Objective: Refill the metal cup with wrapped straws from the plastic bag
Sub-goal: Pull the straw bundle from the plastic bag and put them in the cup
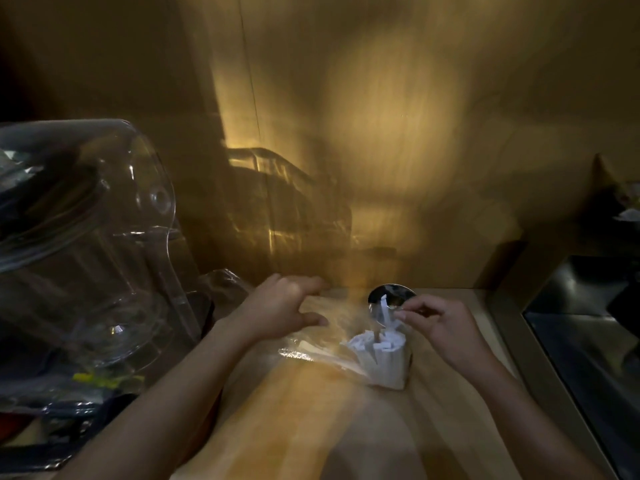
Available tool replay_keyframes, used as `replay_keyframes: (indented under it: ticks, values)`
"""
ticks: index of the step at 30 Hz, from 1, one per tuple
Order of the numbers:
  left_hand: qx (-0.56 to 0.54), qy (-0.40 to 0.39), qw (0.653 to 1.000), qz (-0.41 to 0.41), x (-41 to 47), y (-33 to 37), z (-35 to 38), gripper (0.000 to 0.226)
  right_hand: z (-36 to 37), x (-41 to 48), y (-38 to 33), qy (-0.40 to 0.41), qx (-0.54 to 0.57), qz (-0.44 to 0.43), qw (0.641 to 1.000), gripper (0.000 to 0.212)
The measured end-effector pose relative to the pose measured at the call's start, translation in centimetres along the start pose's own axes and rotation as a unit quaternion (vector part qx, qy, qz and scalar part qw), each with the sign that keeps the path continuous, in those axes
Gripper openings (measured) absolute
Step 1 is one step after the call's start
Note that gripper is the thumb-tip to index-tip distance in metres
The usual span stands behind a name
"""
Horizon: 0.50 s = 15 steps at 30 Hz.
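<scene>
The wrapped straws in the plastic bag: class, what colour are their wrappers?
White; the wrapped straws show this in the head view, the only one.

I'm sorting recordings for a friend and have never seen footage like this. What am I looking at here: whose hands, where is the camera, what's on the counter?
There is no machine here: a person works with two bare hands, filmed by one wide-angle camera worn on the head, looking forward and down. That is why the arms reach in from the bottom edge.

On the wooden counter lies a clear plastic bag with a bundle of white wrapped straws at its open end. Just behind stands a shiny metal cup. The left hand is spread open over the bag. The right hand pinches what looks like a single straw by the cup; the picture is dim and blurred, so I can't be sure. A large clear plastic object stands to the left.
</scene>
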State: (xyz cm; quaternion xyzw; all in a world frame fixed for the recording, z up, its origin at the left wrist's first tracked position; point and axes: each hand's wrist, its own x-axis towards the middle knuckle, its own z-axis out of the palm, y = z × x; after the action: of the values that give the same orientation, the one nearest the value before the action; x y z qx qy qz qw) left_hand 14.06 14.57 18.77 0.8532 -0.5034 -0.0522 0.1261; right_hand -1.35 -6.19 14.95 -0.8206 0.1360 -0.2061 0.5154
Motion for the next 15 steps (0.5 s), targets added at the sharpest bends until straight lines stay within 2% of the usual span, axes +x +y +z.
replay_keyframes:
  ticks: [3, 6, 12, 15]
  values:
    - [-0.011, -0.006, 0.999, 0.034, 0.9, 1.6, 1.3, 0.049, 0.4, 0.7, -1.0, -0.002, 0.003, -0.032, 0.999, 0.022]
    - [0.023, -0.007, 0.999, 0.031, 1.8, 2.0, 2.8, 0.023, 1.4, 0.5, 0.0, -0.007, -0.006, 0.004, 1.000, 0.019]
    - [-0.030, -0.005, 1.000, -0.001, 1.7, 1.2, 3.8, 0.018, 1.8, -1.1, 2.6, -0.037, 0.013, 0.062, 0.997, 0.028]
    - [-0.022, -0.032, 0.999, -0.011, 1.9, 0.9, 3.9, 0.021, 1.9, -1.1, 2.4, 0.010, 0.019, 0.048, 0.999, 0.031]
